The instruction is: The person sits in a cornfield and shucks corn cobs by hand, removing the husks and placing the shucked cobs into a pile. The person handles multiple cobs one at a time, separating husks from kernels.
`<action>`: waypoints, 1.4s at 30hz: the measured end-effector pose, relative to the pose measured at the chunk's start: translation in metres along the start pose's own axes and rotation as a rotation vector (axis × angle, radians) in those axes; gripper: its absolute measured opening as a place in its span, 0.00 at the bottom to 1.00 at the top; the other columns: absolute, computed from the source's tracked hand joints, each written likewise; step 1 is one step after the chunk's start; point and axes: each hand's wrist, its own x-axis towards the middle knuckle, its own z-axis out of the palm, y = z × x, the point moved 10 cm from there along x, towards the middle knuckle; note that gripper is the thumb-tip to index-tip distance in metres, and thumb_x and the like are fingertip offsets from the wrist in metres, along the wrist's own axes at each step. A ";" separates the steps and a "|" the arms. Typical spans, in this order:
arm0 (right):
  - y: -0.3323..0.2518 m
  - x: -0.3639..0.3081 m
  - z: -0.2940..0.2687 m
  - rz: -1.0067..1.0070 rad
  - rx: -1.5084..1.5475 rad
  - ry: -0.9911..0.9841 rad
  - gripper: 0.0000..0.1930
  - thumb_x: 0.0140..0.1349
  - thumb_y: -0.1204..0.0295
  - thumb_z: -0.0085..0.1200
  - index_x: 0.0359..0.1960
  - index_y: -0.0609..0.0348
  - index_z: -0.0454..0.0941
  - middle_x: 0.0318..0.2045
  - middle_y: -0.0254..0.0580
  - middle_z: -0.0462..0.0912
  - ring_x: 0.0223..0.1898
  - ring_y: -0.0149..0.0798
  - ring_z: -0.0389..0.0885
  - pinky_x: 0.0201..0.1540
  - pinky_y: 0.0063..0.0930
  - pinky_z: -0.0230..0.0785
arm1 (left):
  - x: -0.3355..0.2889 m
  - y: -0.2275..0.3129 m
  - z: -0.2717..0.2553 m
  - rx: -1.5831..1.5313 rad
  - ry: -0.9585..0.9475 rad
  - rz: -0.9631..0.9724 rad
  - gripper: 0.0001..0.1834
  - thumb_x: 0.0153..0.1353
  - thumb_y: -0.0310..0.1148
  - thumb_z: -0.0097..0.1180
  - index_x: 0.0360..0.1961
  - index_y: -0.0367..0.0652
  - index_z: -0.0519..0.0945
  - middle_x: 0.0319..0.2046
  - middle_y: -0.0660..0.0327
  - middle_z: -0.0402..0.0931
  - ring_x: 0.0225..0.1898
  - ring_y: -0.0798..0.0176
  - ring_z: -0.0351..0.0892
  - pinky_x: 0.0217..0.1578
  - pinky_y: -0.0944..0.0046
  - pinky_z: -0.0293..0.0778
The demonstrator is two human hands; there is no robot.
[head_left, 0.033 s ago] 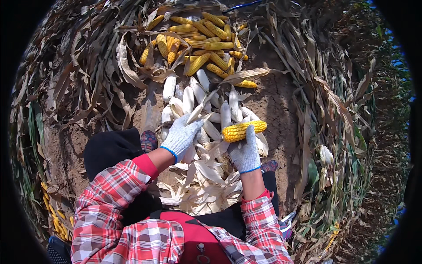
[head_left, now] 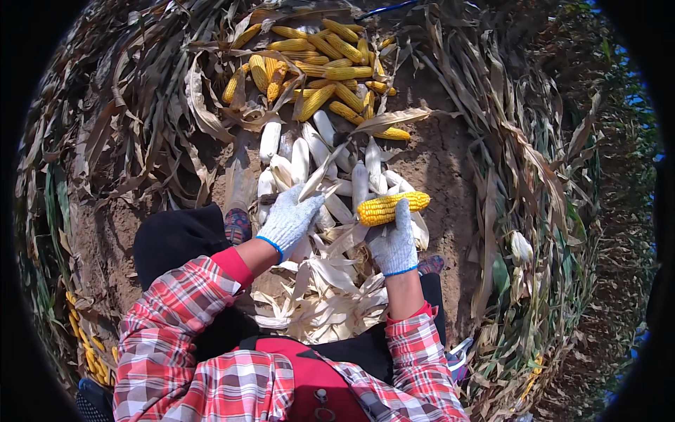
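My right hand (head_left: 394,243), in a white knitted glove with blue trim, grips a peeled yellow corn cob (head_left: 394,208). Its thumb lies over the cob, which is held nearly level. My left hand (head_left: 289,216), gloved the same way, has its fingers curled at a pale dry corn husk (head_left: 320,172) that sticks out past the fingertips; what lies under the palm is hidden. Several ears still in white husk (head_left: 300,160) lie just beyond and between both hands. Loose stripped husks (head_left: 337,285) cover the ground between my legs.
A pile of bare yellow cobs (head_left: 330,67) lies at the far side. Dry stalks and leaves (head_left: 126,105) are heaped to the left, with more stalks (head_left: 534,176) on the right. Further yellow cobs (head_left: 91,344) show at the lower left. Brown soil (head_left: 450,176) lies between.
My right hand and the corn cob have shifted very slightly to the right. Otherwise hardly anything differs.
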 end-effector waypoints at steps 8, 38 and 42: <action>0.008 -0.006 -0.001 0.034 0.008 -0.047 0.32 0.68 0.51 0.52 0.64 0.61 0.61 0.53 0.47 0.76 0.51 0.46 0.78 0.58 0.42 0.71 | -0.012 -0.008 0.044 0.222 -0.343 0.011 0.30 0.59 0.45 0.64 0.57 0.37 0.74 0.44 0.60 0.78 0.43 0.69 0.74 0.44 0.67 0.72; -0.012 0.142 0.100 0.021 -0.783 -0.060 0.17 0.68 0.60 0.54 0.50 0.59 0.73 0.35 0.38 0.79 0.28 0.26 0.75 0.31 0.22 0.70 | -0.097 -0.019 0.093 1.124 -0.858 0.438 0.11 0.57 0.32 0.53 0.40 0.44 0.81 0.36 0.48 0.82 0.40 0.43 0.84 0.39 0.46 0.78; 0.034 0.058 0.113 0.187 -1.293 -0.459 0.31 0.64 0.61 0.60 0.63 0.64 0.65 0.52 0.49 0.78 0.50 0.36 0.80 0.50 0.30 0.74 | -0.085 -0.010 0.085 1.282 -0.796 0.461 0.09 0.55 0.29 0.53 0.35 0.40 0.81 0.27 0.52 0.82 0.32 0.48 0.86 0.29 0.47 0.79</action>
